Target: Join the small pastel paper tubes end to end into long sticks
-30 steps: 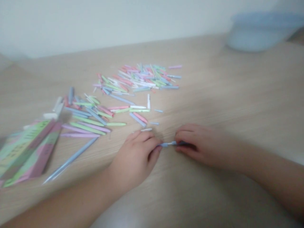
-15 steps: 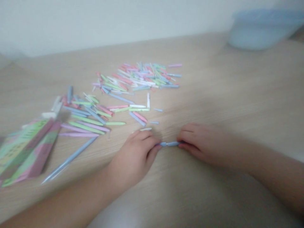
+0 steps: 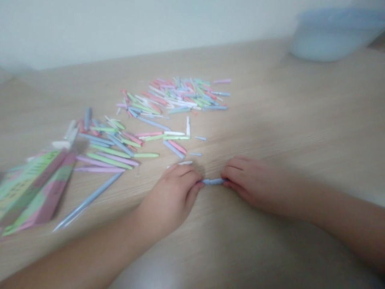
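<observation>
Left hand (image 3: 170,196), right hand (image 3: 255,184), blue stick (image 3: 213,182) between

Pale blue paper strip (image 3: 213,182); pastel pink, green, white and lilac paper strips (image 3: 174,98); green-and-pink patterned packet (image 3: 36,190).

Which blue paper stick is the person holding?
The short blue paper stick pinched between the left hand and right hand; the other blue sticks lie on the wooden table.
</observation>
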{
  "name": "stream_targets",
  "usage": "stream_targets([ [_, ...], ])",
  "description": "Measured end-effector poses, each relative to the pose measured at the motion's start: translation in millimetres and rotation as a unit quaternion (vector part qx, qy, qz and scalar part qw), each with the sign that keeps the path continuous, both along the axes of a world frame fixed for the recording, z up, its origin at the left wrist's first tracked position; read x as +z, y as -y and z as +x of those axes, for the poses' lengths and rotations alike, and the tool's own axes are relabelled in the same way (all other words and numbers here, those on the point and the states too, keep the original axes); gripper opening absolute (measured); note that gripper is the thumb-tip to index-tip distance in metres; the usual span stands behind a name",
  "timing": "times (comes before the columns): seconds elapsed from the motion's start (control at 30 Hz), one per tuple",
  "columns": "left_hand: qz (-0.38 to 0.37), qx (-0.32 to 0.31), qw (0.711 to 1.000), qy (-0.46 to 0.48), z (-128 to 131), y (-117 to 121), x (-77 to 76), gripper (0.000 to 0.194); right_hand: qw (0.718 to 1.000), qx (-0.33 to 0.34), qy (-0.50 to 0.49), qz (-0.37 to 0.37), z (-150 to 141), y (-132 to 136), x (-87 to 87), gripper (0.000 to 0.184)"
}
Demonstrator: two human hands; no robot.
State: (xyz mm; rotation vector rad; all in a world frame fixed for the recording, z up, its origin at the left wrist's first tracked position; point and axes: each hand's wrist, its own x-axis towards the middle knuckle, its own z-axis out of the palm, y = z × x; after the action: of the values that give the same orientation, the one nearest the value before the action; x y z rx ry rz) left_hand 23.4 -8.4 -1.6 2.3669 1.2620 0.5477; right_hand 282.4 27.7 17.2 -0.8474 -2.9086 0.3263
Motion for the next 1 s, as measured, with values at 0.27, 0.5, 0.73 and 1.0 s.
stream_targets([
  [0.27,-0.003,-0.002,1.000,-0.001,0.9,-0.5,1.6,0.013,1.000,-0.008,-0.017,-0.009,-1.0,0.7,-2.4,0.015],
  [0.5,-0.001,-0.007,1.000,-0.005,-0.5,-0.9,1.5,0.013,1.000,-0.017,-0.010,-0.009,-5.1,1.5,-0.8,0.017],
  [0.73,-0.001,-0.006,1.000,-0.008,0.3,-0.6,2.6,0.013,0.999,-0.025,-0.023,-0.031,-6.0,2.6,-4.5,0.016],
  [1.0,0.004,0.000,1.000,-0.014,1.0,0.5,1.1,0.016,1.000,-0.008,-0.022,-0.021,-7.4,4.9,0.3,0.017],
])
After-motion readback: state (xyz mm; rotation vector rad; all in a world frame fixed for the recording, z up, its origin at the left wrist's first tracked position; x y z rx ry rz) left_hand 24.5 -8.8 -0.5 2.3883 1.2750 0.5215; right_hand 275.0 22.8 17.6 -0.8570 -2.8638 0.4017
